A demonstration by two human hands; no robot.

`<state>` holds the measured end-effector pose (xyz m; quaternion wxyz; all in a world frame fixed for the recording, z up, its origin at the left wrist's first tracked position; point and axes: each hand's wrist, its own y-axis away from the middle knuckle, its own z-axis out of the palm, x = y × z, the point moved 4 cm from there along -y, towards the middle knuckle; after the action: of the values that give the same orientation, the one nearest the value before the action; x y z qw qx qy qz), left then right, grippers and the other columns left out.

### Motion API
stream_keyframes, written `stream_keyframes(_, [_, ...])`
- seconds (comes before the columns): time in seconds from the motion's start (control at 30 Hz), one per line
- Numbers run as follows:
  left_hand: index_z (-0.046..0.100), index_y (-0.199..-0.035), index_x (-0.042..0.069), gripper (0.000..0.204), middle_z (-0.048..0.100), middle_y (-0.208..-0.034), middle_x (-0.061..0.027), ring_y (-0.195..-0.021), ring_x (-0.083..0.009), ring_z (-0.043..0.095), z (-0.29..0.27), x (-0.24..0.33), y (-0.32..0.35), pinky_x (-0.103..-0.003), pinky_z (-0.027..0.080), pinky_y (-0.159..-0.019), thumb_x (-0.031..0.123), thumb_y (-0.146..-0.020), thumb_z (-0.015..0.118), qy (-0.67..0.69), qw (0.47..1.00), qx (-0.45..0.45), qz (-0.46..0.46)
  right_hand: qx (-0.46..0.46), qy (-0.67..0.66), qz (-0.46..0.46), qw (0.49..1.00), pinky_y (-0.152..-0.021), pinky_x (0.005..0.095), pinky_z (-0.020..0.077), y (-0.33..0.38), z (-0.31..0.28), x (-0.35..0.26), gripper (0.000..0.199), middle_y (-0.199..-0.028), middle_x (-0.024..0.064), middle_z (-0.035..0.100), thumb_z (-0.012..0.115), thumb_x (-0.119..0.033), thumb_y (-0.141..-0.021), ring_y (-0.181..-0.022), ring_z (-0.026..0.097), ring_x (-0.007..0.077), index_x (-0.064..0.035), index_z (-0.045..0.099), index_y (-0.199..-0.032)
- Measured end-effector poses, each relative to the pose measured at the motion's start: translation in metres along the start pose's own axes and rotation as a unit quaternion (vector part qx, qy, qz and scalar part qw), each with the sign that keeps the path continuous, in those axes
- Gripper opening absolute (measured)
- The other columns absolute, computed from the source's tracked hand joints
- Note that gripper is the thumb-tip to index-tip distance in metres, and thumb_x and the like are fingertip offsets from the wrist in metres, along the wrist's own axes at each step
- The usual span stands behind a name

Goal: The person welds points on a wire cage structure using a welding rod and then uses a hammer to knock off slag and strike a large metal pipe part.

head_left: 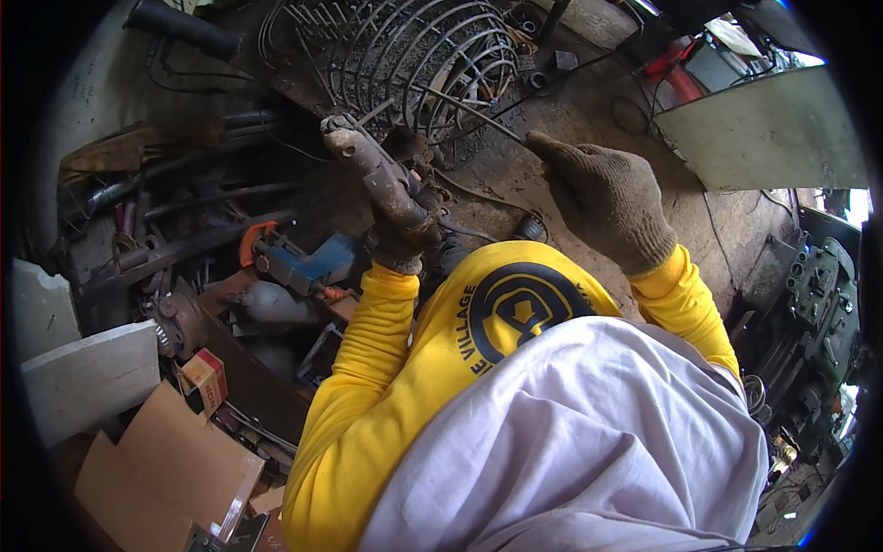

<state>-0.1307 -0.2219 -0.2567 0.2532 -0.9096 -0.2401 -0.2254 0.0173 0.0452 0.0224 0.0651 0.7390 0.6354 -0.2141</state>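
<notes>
My left hand (400,247), in a dark work glove, is closed round a worn grey-brown tool (372,170) that looks like a welding electrode holder. The tool points up and away from me, its head near the lower left of a round cage of curved metal bars (428,69). To the right, my right hand (602,193) wears a brown knit glove. Its fingers pinch the near end of a thin straight rod (474,112). The rod slants up and left, and its far end reaches the cage bars. Whether it touches them I cannot tell.
A cable (487,195) lies on the floor between my hands. Left stand metal scrap, a blue tool (324,260) with orange parts, a grey cylinder (273,302) and a cardboard box (170,451). On the right are a pale panel (763,129) and a dark green machine (819,304).
</notes>
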Motion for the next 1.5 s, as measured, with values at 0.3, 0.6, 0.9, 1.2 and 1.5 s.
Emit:
stream_keyframes(0.3, [0.048,-0.143,-0.001,0.072,0.056,-0.137,-0.0182,-0.125,-0.0334,0.056,-0.019,0.027,-0.004,-0.046,0.045,-0.108,0.036,-0.088,0.076,-0.061,0.992,0.072,0.086,-0.001,0.005,0.038,0.999,-0.06,0.0442,0.0542,0.007,-0.013,-0.014,0.034,-0.079,0.0117,0.07,0.065,-0.021,-0.09,-0.071,0.07,0.0328,-0.0168,0.072,-0.123])
stream_keyframes(0.6, [0.052,-0.133,0.0,0.056,0.061,-0.125,-0.0138,-0.112,-0.0274,0.061,-0.055,0.046,-0.022,-0.04,0.052,-0.097,0.017,-0.086,0.076,0.335,0.923,0.123,-0.146,0.029,-0.17,0.01,0.985,-0.068,0.0421,0.0589,0.025,-0.01,0.0,0.035,-0.086,0.016,0.073,0.071,-0.014,-0.087,-0.074,0.073,0.0341,-0.013,0.073,-0.122])
stream_keyframes(0.9, [0.049,-0.135,0.001,0.047,0.061,-0.125,-0.01,-0.107,-0.0205,0.06,-0.084,0.077,-0.062,-0.035,0.052,-0.093,0.002,-0.091,0.066,0.595,0.75,0.123,-0.262,-0.118,-0.274,-0.041,0.954,-0.078,0.0426,0.0579,0.006,0.088,-0.005,0.038,-0.094,0.0169,0.073,0.072,-0.023,-0.089,-0.083,0.073,0.0351,-0.0148,0.072,-0.126])
stream_keyframes(1.2, [0.051,-0.133,0.0,0.041,0.063,-0.117,-0.0091,-0.097,-0.0189,0.059,-0.183,0.074,-0.084,-0.034,0.052,-0.087,0.006,-0.094,0.063,0.448,0.815,0.339,-0.143,0.188,0.188,0.007,0.964,-0.072,0.0413,0.0574,-0.204,0.03,0.146,0.038,-0.093,0.0173,0.071,0.071,-0.025,-0.093,-0.081,0.072,0.0345,-0.0056,0.065,-0.125])
stream_keyframes(1.5, [0.054,-0.131,-0.002,0.037,0.065,-0.108,-0.0082,-0.087,-0.0174,0.058,-0.226,0.05,-0.116,-0.033,0.052,-0.081,0.011,-0.097,0.06,0.341,0.857,0.377,-0.081,-0.119,0.269,0.123,0.948,-0.073,0.0461,0.0607,-0.277,0.067,0.177,0.037,-0.092,0.0172,0.076,0.067,-0.04,-0.09,-0.088,0.076,0.033,-0.0063,0.077,-0.103])
